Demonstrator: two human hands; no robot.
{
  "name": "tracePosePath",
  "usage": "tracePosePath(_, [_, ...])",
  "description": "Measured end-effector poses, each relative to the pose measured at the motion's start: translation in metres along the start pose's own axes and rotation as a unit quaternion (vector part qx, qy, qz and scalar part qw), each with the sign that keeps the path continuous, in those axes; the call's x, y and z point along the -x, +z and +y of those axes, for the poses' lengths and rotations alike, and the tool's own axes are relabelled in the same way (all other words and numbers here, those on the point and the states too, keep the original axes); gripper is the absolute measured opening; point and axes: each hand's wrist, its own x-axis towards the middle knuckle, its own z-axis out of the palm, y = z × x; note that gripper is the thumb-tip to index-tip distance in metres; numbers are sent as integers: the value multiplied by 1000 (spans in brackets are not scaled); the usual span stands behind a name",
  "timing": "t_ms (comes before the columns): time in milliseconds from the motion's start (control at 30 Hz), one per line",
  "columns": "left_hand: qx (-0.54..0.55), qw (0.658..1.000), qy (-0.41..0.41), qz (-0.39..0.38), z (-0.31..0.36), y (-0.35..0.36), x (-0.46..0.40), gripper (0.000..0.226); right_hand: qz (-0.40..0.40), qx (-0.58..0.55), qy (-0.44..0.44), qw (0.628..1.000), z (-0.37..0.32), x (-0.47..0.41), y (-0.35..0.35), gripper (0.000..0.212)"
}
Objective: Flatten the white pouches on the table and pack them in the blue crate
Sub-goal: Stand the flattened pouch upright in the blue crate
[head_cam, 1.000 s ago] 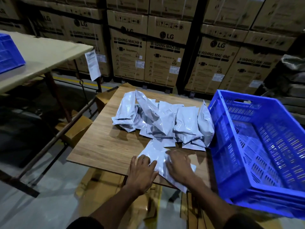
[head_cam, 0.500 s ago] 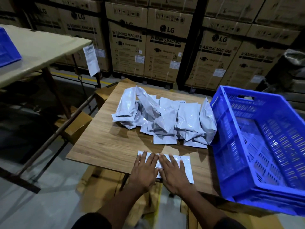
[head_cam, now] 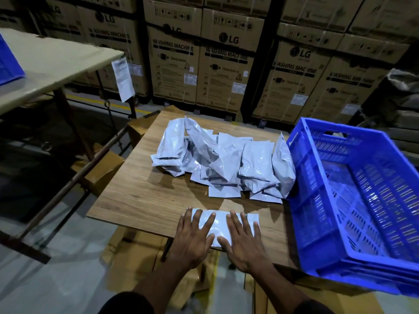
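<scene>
Stacked washing-machine cartons are lining the back wall behind a small wooden desk. At its near edge one white pouch is lying flat under both hands. The left hand and the right hand are pressing down on it, fingers straight and spread, released rather than grasping. A heap of unflattened pouches is sitting farther back, touching the blue crate on the right.

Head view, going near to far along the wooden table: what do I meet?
Left hand and right hand pressing flat pouch → bare table → pile of pouches → washing machine boxes.
</scene>
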Motion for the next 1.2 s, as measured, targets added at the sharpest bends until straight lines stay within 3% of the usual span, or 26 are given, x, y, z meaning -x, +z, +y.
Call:
tracePosePath(400, [-1,1000,-15,-15,-6,0,9,64,-33,12,18,999,21,12,-10,74])
tracePosePath(500, [0,999,-31,-17,-5,2,8,63,-7,20,31,999,8,8,-12,69])
tracePosePath(667, [-26,999,-3,37,-3,3,9,59,12,15,-58,998,-20,-11,-7,59])
tracePosePath(767, [-37,998,0,46,-3,5,10,62,16,5,-51,999,-23,-18,-3,55])
tracePosePath(1033, [-8,1000,-12,-3,4,6,3,67,-17,10,-9,1000,-25,-18,-1,56])
tracePosePath(1200, [10,1000,-4,-2,3,3,8,63,-25,12,-33,999,-18,-12,-11,67])
